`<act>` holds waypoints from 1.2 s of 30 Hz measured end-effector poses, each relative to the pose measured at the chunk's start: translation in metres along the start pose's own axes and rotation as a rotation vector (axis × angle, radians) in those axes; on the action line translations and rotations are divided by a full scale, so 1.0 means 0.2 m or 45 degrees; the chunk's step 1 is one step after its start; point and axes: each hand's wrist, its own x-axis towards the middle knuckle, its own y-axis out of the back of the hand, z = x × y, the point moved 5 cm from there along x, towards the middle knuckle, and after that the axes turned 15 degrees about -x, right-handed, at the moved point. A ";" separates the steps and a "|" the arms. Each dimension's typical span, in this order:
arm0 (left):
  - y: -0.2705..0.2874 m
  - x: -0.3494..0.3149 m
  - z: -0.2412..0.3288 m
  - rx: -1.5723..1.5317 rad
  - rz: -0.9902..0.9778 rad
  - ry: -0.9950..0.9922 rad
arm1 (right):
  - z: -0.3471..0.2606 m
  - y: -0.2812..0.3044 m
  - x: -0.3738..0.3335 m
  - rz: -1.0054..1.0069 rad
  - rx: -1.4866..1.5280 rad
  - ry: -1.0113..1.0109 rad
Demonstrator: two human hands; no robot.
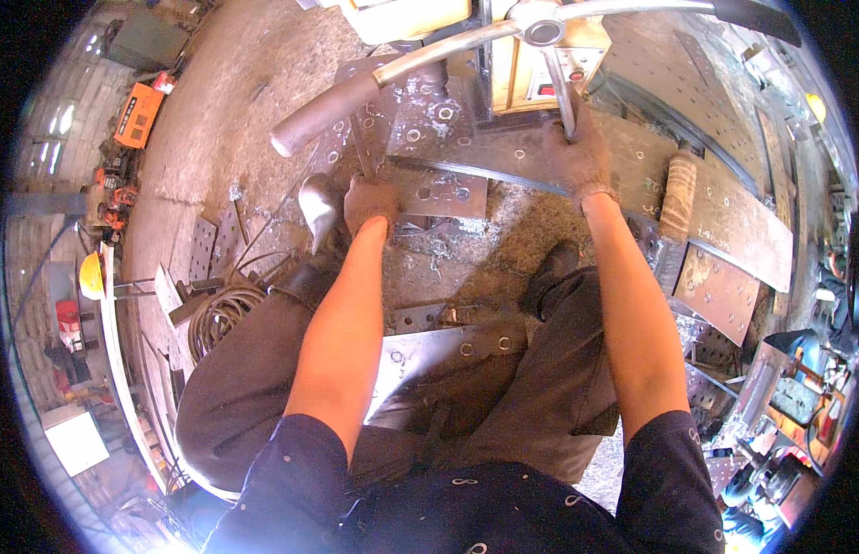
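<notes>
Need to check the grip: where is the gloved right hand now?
In the head view, upper right of centre, the right hand grips a downward metal spoke of the drill feed handle.

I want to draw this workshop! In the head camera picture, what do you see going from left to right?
Yellow hard hat → coiled cable → left hand pressing on a metal plate with holes → right hand gripping a metal lever → wooden roll

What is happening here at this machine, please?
A person stands at a drill press in a workshop, both hands gloved. The right hand grips one spoke of the feed handle. The left hand presses down on a steel plate with drilled holes, lying under the machine. Metal chips lie around it, and more plates are stacked to the right.
</notes>
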 end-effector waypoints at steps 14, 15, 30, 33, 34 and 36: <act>1.11 -0.50 1.03 -1.114 0.116 -1.060 | 0.02 0.94 0.56 0.284 -1.171 0.754; 1.16 -0.66 1.16 -1.169 -0.043 -1.154 | -0.07 0.99 0.62 0.251 -1.260 0.736; 1.36 -0.61 1.52 -0.294 -0.025 -1.101 | -0.47 1.15 -0.05 0.238 -1.363 0.362; 1.36 -0.59 1.53 -0.201 0.024 -1.263 | -0.46 1.16 -0.08 0.222 -1.260 0.388; 1.33 -0.67 1.54 -0.227 -0.002 -1.310 | -0.40 1.19 0.00 0.207 -1.229 0.384; 1.29 -0.82 1.52 -0.240 -0.018 -1.393 | -0.33 1.24 0.14 0.235 -1.271 0.396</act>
